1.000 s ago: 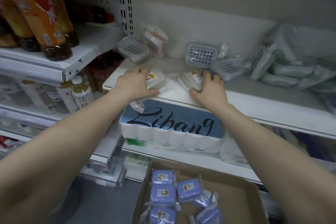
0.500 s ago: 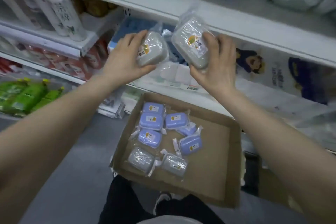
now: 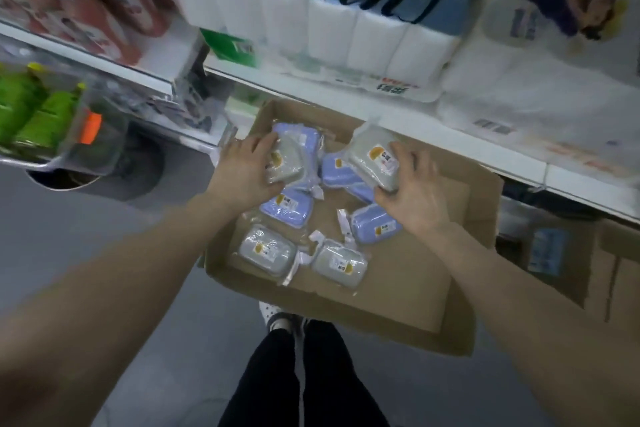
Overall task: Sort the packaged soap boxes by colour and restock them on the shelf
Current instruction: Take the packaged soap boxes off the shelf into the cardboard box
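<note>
My left hand [image 3: 247,172] grips a grey wrapped soap box [image 3: 289,159] low over the cardboard box [image 3: 408,291] on the floor. My right hand [image 3: 414,196] grips a second grey soap box [image 3: 374,163] above the same carton. Inside the carton lie several blue soap boxes [image 3: 375,225] toward the back and two grey ones [image 3: 266,250] near the front left. Part of the blue pile is hidden under my hands and the held boxes.
A shelf edge [image 3: 381,111] runs just behind the carton, carrying a pack of toilet rolls [image 3: 322,10] and a white bag [image 3: 540,80]. Green bottles [image 3: 34,111] stand on a lower rack at left. My legs [image 3: 301,378] are in front of the carton.
Both hands took a grey soap box off the upper shelf and came down with them to the carton. The camera tilted downward; the upper shelf is out of view.
</note>
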`<state>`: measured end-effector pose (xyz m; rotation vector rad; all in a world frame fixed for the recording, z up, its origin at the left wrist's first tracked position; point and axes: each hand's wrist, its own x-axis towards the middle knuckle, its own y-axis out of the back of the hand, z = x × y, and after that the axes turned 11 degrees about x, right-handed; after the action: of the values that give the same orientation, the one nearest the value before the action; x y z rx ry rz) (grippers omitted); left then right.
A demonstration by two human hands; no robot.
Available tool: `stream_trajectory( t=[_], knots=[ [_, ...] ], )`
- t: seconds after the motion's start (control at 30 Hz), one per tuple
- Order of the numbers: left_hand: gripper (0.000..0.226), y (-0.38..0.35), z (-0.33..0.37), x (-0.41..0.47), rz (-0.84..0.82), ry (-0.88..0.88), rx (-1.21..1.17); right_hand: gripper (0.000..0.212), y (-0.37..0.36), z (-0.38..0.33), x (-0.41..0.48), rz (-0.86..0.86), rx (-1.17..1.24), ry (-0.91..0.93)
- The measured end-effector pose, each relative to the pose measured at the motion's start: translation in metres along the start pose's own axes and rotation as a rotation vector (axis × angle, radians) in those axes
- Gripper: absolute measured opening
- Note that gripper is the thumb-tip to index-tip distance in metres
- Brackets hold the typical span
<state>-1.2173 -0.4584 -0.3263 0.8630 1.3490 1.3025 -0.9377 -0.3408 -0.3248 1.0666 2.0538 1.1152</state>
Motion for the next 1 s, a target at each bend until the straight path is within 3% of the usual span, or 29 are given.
stream_trajectory(
  t=[0.53, 0.73, 1.0],
  knots=[
    [0.088, -0.110, 0.001, 0.075, -0.119, -0.186, 0.188, 0.080, -0.104, 0.059, 0.044, -0.120, -0.140, -0.084],
    [0.092, -0.097, 0.005, 0.074, -0.183, -0.165, 0.226, 0.075, -0.089, 0.051, 0.044, -0.139, -0.216, -0.021],
    [0.082, -0.018, 0.017, 0.062, -0.052, -0.148, 0.174, 0.060, -0.017, 0.001, 0.038, -0.098, -0.246, 0.149]
  ],
)
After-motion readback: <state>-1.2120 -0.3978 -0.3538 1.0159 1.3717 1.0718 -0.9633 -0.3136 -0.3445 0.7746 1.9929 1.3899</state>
